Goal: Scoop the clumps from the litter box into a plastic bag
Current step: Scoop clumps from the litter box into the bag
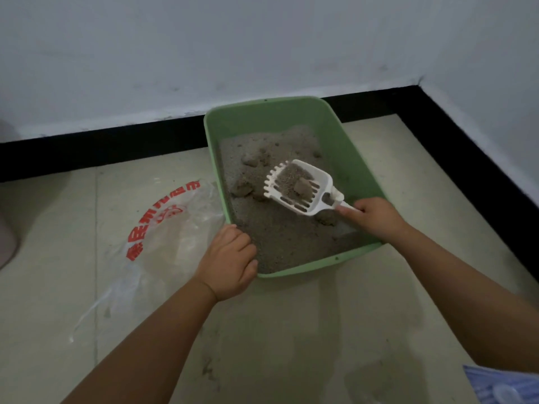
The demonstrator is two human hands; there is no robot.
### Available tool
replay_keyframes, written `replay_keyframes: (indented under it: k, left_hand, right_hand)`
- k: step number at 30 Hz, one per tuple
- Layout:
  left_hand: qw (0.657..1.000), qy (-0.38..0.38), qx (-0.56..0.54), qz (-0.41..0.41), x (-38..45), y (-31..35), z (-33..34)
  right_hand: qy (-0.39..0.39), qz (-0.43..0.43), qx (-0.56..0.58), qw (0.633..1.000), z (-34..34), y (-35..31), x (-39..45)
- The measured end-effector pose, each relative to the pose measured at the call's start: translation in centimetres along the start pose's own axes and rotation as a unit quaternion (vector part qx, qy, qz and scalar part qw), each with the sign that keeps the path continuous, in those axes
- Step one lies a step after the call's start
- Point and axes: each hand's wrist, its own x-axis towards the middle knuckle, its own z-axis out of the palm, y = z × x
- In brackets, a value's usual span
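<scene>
Gripping the near left corner of the green litter box (350, 147), the left hand (230, 259) is closed on its rim, while the right hand (376, 218) holds the white scoop (300, 186) with a clump (302, 187) in it above the litter; the plastic bag (163, 228) lies at 9 o'clock from the box, just beside it.

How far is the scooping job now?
Done: nothing certain; the plastic bag looks empty. In hand: right hand holds the white scoop carrying one clump; left hand steadies the litter box. Left: clumps in the litter.
</scene>
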Motion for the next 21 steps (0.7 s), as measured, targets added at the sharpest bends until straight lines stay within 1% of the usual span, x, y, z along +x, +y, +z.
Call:
replay_keyframes:
  k: [4, 6, 8, 11, 14, 18, 19, 21]
  left_hand:
    - [1.0, 0.006, 0.006, -0.001, -0.1, -0.1, 0.0]
    - [1.0, 0.006, 0.009, -0.004, -0.2, 0.1, 0.1]
    - [1.0, 0.007, 0.012, -0.006, -0.1, 0.2, -0.1]
    - [1.0, 0.003, 0.023, -0.003, 0.0, 0.3, -0.3]
    - [0.999, -0.015, 0.029, 0.006, -0.2, 0.2, -0.4]
    - [0.998, -0.047, 0.04, 0.033, 0.3, 0.2, -1.6]
    - [0.997, -0.043, 0.049, 0.032, 0.2, 0.1, -2.1]
    - [0.995, -0.025, 0.094, 0.002, -0.1, -0.6, -3.6]
  right_hand:
    - [0.008, 0.009, 0.019, 1.0, 0.9, -1.2, -0.6]
    - [0.013, 0.02, 0.007, 1.0, 1.2, -1.7, -0.5]
    - [-0.008, 0.015, -0.022, 1.0, 1.6, -2.3, -0.4]
    - [-0.021, 0.016, -0.027, 0.999, 2.0, -2.5, -0.3]
    - [-0.017, 0.011, -0.057, 0.998, 1.8, -2.3, -0.3]
    - [-0.011, 0.004, -0.037, 0.999, 1.5, -2.3, -1.0]
    - [-0.009, -0.001, -0.038, 0.999, 1.6, -2.4, -1.3]
    - [-0.018, -0.015, -0.039, 0.999, 1.7, -3.1, -1.7]
